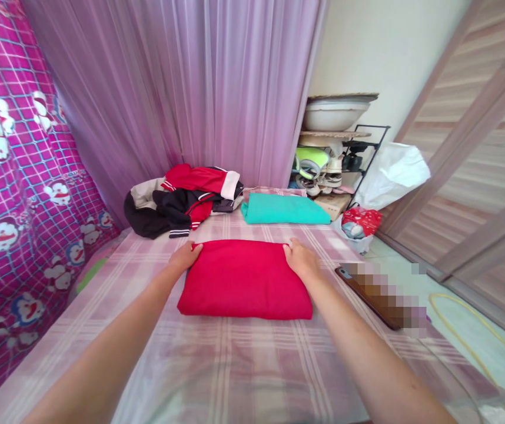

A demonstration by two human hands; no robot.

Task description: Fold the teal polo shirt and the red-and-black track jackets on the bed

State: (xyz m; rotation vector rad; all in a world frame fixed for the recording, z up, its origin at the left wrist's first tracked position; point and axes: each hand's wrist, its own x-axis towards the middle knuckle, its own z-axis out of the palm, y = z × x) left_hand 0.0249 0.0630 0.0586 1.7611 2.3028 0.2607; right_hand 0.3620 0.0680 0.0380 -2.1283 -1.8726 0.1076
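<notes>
A red garment (243, 280), folded into a flat rectangle, lies in front of me on the plaid bedsheet (217, 371). My left hand (186, 255) grips its far left corner, thumb on top and the other fingers mostly hidden at the edge. At the far right corner my right hand (302, 259) is closed on the fabric in the same way. Beyond it rests a folded turquoise cloth (285, 209). A heap of red, black and grey clothes (182, 203) lies to the far left of the garment.
A phone (367, 297) lies near the bed's right edge, partly blurred out. Purple curtains (199, 88) hang behind the bed, and a pink cartoon-print curtain (14, 194) hangs at left. A shoe rack (358, 147), a white plastic bag (394, 174) and wooden doors (477, 153) stand at right.
</notes>
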